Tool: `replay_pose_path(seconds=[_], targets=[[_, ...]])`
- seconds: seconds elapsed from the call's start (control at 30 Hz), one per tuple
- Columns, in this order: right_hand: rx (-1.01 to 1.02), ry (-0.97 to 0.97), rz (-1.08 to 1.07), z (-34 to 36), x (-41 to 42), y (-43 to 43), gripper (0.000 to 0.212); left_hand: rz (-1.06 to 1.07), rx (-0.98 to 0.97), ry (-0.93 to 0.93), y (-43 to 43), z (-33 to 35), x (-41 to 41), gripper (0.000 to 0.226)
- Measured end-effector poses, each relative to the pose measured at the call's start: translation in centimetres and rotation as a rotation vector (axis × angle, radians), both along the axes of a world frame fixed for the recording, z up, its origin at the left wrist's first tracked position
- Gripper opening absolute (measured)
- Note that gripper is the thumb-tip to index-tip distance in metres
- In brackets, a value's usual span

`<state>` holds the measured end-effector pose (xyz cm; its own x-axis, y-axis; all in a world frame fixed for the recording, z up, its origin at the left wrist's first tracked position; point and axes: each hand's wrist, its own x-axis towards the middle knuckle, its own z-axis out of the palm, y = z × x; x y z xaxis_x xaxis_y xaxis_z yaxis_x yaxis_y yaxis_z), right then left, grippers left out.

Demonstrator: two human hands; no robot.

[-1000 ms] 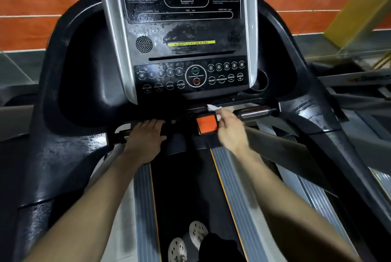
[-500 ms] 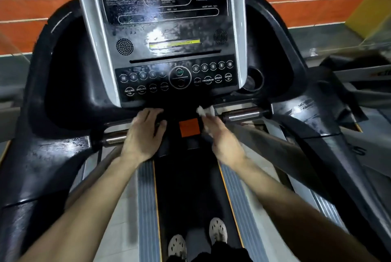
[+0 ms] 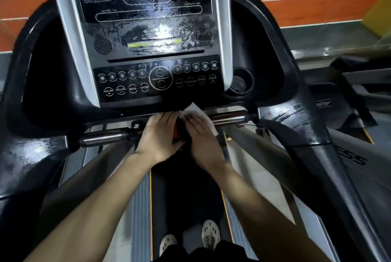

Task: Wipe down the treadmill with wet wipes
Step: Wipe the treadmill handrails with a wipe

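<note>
Head view is showing the wet wipe lying at the middle of the handlebar of the treadmill, just below the button panel, with a white corner sticking up past the fingertips. The right hand is pressing it down, fingers laid fairly straight and close together across it; whether the thumb is pinching it from beneath is hidden. The left hand is resting just beside it, fingers straight and together on the bar, nearly touching the right. A strip of the orange stop button is peeking out between them. With such a flat hold, the wipe is probably risking a slide off the bar onto the belt, where the shoes are standing. It may also be catching on the stop button's edge and bunching. Fingers straying upward are likely endangering the start key close above, and a belt moving underfoot would be hazardous. Excess wetness could be creeping into the panel's seams.
</note>
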<state>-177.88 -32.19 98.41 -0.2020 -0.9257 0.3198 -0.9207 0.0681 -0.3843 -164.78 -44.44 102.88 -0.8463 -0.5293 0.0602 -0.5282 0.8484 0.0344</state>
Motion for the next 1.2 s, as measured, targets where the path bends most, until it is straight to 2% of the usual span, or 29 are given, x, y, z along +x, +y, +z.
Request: replay_pose_path(seconds=[0.07,0.1,0.17,0.23,0.27,0.3,0.37,0.43,0.47,0.57,0.6,0.7,0.77,0.87,0.93,1.0,1.03,1.1,1.17,1.2], targets=[[-0.005,0.027,-0.075,0.5,-3.6,1.9,0.062,0.013,0.023,0.054,0.0,0.0,0.1,0.089],[0.01,-0.005,-0.204,0.4,-6.0,3.7,0.063,0.011,0.017,0.049,0.1,0.0,0.2,0.089],[-0.001,-0.11,-0.449,1.3,-9.1,6.7,0.07,0.019,0.0,0.038,0.4,0.2,0.1,0.088],[-0.01,-0.27,-0.583,2.0,-7.6,6.1,0.066,0.045,-0.003,0.043,0.6,0.2,-0.1,0.086],[0.004,-0.343,-0.576,2.3,-5.4,4.7,0.06,0.042,-0.001,0.054,0.6,0.2,-0.2,0.083],[0.027,-0.345,-0.476,2.3,-2.9,3.1,0.055,0.035,0.002,0.068,0.6,0.1,-0.2,0.079],[0.03,-0.178,-0.183,1.3,1.1,0.8,0.051,0.017,0.014,0.067,0.3,0.1,-0.2,0.07],[-0.011,0.011,-0.037,0.7,-0.3,0.5,0.052,0.015,0.04,0.028,0.0,0.0,0.0,0.076],[-0.022,0.019,-0.075,1.1,-2.2,1.4,0.054,0.005,0.033,0.012,-0.2,0.0,0.0,0.077],[-0.004,-0.13,-0.414,2.1,-7.9,6.0,0.06,-0.03,0.014,0.023,-0.2,-0.4,0.0,0.072],[0.01,-0.158,-0.463,2.3,-9.0,6.9,0.058,-0.028,0.012,0.04,-0.2,-0.5,0.1,0.072],[0.001,-0.183,-0.482,2.7,-8.6,5.3,0.043,-0.035,-0.002,0.042,-0.3,-0.7,0.1,0.074],[-0.018,-0.16,-0.397,2.4,-6.2,3.5,0.037,-0.041,-0.014,0.053,-0.2,-0.7,0.2,0.076],[-0.036,-0.162,-0.243,2.6,-5.0,2.9,0.053,-0.039,0.012,0.106,0.0,-0.5,0.1,0.085],[-0.076,-0.233,-0.383,3.5,-5.2,3.1,0.061,-0.044,0.03,0.116,0.0,-0.4,0.2,0.089],[-0.233,-0.316,-0.601,4.7,-4.2,2.7,0.053,-0.05,0.055,0.121,-0.3,-0.5,0.3,0.09],[-0.289,-0.381,-0.634,5.2,-3.1,2.2,0.048,-0.057,0.072,0.119,-0.5,-0.5,0.3,0.091],[-0.202,-0.468,-0.449,5.2,-0.4,0.9,0.042,-0.078,0.1,0.105,-0.9,-0.5,0.4,0.095],[-0.053,-0.338,-0.111,3.2,0.8,0.6,0.05,-0.102,0.126,0.116,-1.1,-0.5,0.5,0.095],[-0.028,-0.231,-0.019,2.5,0.3,0.6,0.054,-0.109,0.14,0.124,-1.2,-0.4,0.7,0.095]])
